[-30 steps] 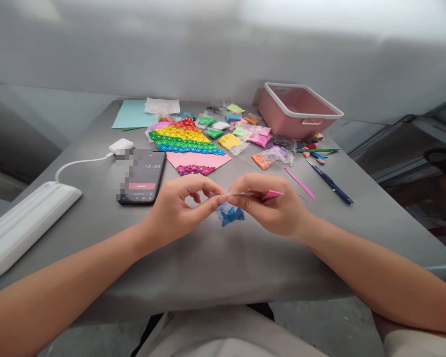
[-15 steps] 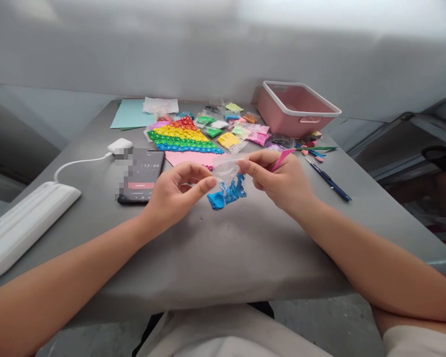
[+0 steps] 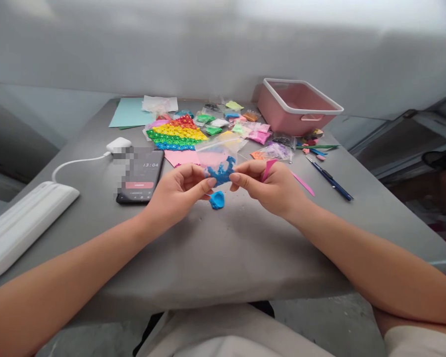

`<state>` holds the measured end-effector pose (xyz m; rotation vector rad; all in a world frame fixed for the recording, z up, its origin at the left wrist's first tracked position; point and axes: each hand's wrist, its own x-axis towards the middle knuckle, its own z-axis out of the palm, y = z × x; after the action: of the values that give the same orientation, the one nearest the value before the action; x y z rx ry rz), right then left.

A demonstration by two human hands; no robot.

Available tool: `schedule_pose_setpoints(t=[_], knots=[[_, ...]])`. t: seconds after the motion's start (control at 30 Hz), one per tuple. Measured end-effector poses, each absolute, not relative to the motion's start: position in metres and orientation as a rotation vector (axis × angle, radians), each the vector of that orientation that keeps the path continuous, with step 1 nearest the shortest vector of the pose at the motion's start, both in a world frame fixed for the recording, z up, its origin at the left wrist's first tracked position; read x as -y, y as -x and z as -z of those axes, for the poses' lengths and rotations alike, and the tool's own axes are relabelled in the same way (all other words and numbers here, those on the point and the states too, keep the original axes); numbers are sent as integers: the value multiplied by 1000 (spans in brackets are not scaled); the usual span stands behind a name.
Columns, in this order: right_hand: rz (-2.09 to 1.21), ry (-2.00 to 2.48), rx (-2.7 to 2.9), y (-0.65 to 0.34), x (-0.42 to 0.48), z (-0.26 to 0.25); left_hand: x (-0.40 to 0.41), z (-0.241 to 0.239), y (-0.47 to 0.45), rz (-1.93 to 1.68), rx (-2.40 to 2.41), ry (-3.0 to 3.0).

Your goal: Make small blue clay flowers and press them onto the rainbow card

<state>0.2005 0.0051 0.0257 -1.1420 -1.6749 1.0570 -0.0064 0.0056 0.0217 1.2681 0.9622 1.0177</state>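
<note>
A clear plastic bag [image 3: 216, 157] with blue clay [image 3: 223, 171] smeared inside is stretched between my two hands. My left hand [image 3: 180, 191] pinches its lower left edge between thumb and fingers. On the other side my right hand [image 3: 269, 186] pinches the lower right corner, and a pink modelling tool [image 3: 304, 184] is tucked between its fingers. Just below the bag, a lump of blue clay [image 3: 217, 200] with a dent in it sits on the table. Behind the hands lies a pink sheet [image 3: 180, 157], partly covered by a rainbow-striped panel of small beaded rows [image 3: 176, 134].
Several bags of coloured clay [image 3: 213, 130] are spread at the back, beside a pink basket [image 3: 299, 106]. A dark blue pen-like knife [image 3: 330, 179] lies at right. On the left are a phone [image 3: 141, 176], a white charger [image 3: 119, 145] and a power strip [image 3: 29, 228].
The bag has been turned so its opening points up and away, with the blue clay now at the bottom between my fingers. My right hand has shifted slightly, and the pink tool has tilted.
</note>
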Motion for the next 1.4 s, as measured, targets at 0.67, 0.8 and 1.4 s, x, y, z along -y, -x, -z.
schedule_pose_setpoints(t=[0.67, 0.8, 1.4], knots=[[-1195, 1143, 1731, -195, 0, -18, -4, -17, 5, -848, -849, -1160], [-1256, 1120, 1743, -194, 1, -21, -3, -18, 6, -829, -849, -1133], [-1321, 864, 1894, -195, 0, -14, 4, -26, 10, -786, -935, -1414]])
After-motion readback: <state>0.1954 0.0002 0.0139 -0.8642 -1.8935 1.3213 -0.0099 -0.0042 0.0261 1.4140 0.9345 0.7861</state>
